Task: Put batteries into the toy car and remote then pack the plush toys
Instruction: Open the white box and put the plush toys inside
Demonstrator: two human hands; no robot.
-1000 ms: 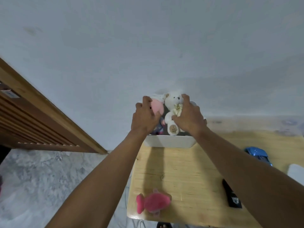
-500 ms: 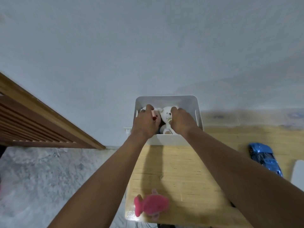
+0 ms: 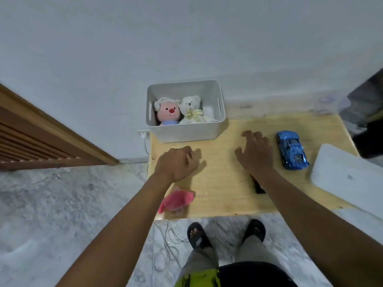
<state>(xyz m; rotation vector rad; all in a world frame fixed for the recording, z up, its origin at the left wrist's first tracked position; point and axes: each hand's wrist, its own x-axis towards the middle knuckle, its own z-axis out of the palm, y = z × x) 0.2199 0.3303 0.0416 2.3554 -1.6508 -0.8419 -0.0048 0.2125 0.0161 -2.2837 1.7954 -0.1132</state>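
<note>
Wooden table against a pale wall, seen from above, person standing at its near edge in dark sandals. White plastic bin sits at the far left corner of the table, touching the wall side. Inside the bin, upright and side by side: pink-faced plush with red nose on the left, white teddy bear with a pale yellow bow on the right, the two touching. Left hand hovers over the table just in front of the bin, fingers curled loosely inward, holding nothing. Right hand is further right, fingers spread and relaxed, palm down, also empty (cannot tell if it touches the tabletop). Pink plush fish lies at the near left edge of the table, partly hidden under the left forearm, well apart from the bin. Blue toy car sits on the table just right of the right hand, not touching it, nose pointing toward the near side. Black remote lies under the right wrist, mostly covered, only one end showing. White flat box rests at the right edge of the table, near the car. Grey cables trail on the marble floor below the table edge.
</note>
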